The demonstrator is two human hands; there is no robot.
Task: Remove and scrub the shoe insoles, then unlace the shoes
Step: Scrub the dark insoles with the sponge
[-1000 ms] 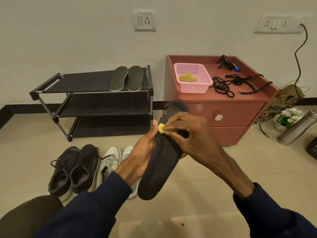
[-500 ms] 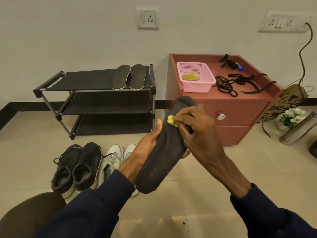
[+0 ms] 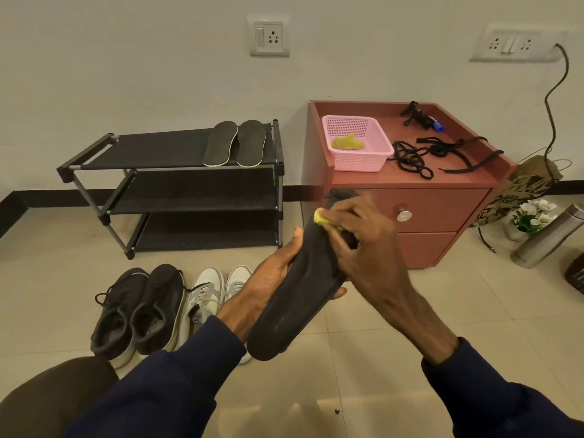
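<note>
Head view. I read the left hand raised at mid-frame, palm up under the black insole, thumb along its left edge, one fingertip showing past its right edge. This grip is clamped on the insole.

The insole is held in the air, tilted, with its upper end toward the cabinet.

The right hand is angled in from the right with fingers curled. Its grip is pinched on a small yellow pad pressed to the insole's blurred upper end.

Two more insoles lie side by side on the shoe rack. Black laces lie on the cabinet's worktop beside the pink basket.
</note>
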